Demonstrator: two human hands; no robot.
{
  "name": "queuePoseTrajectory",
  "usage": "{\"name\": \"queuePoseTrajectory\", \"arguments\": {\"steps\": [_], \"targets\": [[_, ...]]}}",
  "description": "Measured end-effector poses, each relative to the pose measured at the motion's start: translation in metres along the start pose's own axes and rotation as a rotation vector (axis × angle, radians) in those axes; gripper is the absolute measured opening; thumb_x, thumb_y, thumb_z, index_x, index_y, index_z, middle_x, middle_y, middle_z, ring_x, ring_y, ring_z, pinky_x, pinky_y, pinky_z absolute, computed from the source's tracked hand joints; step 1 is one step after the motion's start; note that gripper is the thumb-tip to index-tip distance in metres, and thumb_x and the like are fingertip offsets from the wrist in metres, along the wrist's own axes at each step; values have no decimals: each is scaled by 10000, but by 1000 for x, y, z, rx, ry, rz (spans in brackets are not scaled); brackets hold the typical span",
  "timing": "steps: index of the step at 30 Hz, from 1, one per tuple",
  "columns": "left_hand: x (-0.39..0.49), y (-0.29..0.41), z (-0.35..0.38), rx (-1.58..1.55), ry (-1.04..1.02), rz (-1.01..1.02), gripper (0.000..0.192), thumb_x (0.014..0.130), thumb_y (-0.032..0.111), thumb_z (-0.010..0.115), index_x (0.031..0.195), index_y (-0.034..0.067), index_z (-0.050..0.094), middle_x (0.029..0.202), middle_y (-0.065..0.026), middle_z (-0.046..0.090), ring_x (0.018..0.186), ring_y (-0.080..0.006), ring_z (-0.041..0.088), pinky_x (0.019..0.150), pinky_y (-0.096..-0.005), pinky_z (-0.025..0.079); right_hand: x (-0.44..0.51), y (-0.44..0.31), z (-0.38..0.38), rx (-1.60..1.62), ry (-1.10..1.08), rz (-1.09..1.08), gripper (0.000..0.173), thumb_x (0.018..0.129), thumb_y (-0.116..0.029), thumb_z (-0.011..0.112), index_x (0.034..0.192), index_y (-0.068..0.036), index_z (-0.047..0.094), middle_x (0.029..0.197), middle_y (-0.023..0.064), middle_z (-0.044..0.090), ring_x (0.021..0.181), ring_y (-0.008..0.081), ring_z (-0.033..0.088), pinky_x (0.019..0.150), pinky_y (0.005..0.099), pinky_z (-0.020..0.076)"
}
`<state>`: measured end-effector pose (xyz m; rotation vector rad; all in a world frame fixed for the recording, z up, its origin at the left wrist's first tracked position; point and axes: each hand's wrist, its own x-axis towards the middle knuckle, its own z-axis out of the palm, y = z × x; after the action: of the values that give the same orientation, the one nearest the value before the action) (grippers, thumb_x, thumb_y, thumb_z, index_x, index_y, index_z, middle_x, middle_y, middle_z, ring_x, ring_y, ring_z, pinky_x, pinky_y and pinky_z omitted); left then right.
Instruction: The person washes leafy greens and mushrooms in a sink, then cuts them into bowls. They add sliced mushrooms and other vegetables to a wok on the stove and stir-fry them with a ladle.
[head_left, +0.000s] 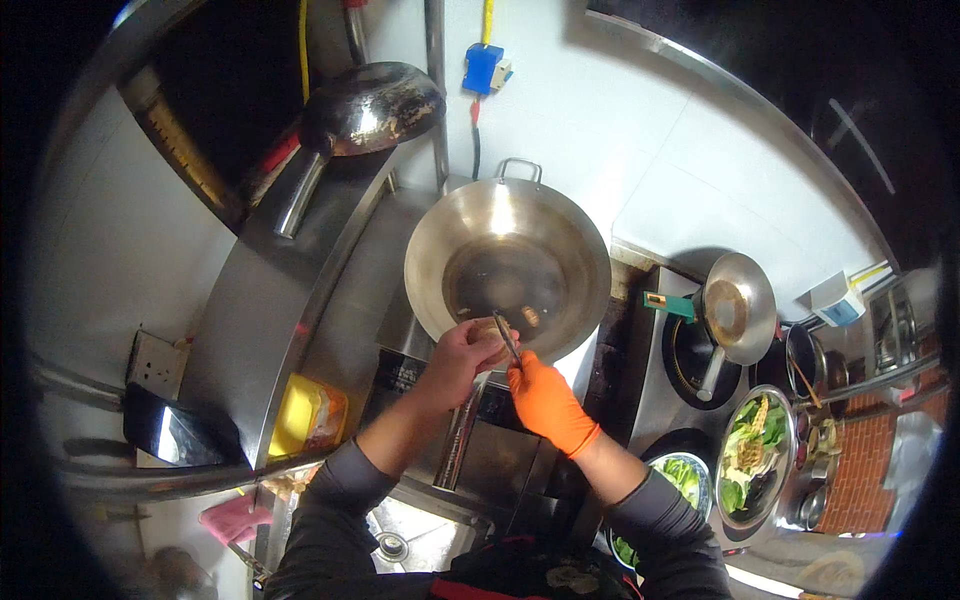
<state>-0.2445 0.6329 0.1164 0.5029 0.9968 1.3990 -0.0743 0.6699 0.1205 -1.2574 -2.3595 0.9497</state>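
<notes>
In front of me sits a large steel wok (431, 262) with a loop handle at its far rim and dark liquid in the bottom. A brown piece of food (530, 316) lies in it, with a smaller scrap nearby. Over the wok's near edge, my bare left hand (469, 351) pinches a small brownish piece, mostly covered by the fingers. My right hand (551, 405), in an orange glove, grips a thin metal tool (507, 339), perhaps a small knife, held against that piece. The wok's long handle (457, 435) runs toward me beneath my wrists.
On the left ledge (262, 277) an overturned wok (375, 109) rests near a yellow container (296, 416). At right are a smaller pan (739, 300), a green-handled utensil (667, 304), a metal bowl of leafy vegetables (720, 472) and another bowl of greens (705, 491).
</notes>
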Motion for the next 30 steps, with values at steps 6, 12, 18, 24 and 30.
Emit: {"name": "queuePoseTrajectory", "arguments": {"steps": [6, 12, 18, 24, 30], "targets": [[13, -6, -10, 85, 136, -95, 332, 1004, 154, 599, 1277, -18, 516, 1235, -157, 650, 1101, -251, 684, 958, -323, 571, 8, 0, -14, 751, -204, 481, 527, 989, -220, 614, 1414, 47, 452, 753, 216, 623, 651, 281, 653, 614, 440, 532], [19, -5, -5, 89, 81, -83, 314, 993, 157, 609, 1255, -5, 549, 1207, -136, 665, 1081, -212, 688, 904, -313, 585, 7, -4, 2, 201, 17, 28, 277, 976, -203, 586, 1119, 34, 576, 874, 329, 654, 820, 503, 646, 702, 560, 519], [19, 1, -8, 96, 43, -100, 280, 993, 192, 617, 1194, 0, 584, 1077, -92, 674, 1042, -189, 690, 885, -301, 577, 12, -4, 9, 128, 36, -72, 243, 988, -195, 578, 1084, 29, 583, 853, 335, 638, 812, 517, 624, 643, 530, 501], [22, 13, -17, 111, 136, -161, 321, 1007, 208, 609, 1220, -23, 546, 1074, -88, 651, 1027, -191, 690, 917, -315, 578, 33, -12, -15, 812, -256, 574, 261, 986, -183, 573, 1120, 40, 571, 896, 320, 656, 798, 512, 640, 666, 540, 523], [18, 12, -2, 83, 108, -118, 378, 997, 172, 616, 1292, -25, 485, 1079, -98, 658, 1046, -196, 687, 956, -328, 575, 17, -14, 8, 209, 78, -35, 233, 973, -187, 602, 1033, 37, 575, 797, 305, 638, 762, 489, 643, 644, 534, 493]]}}
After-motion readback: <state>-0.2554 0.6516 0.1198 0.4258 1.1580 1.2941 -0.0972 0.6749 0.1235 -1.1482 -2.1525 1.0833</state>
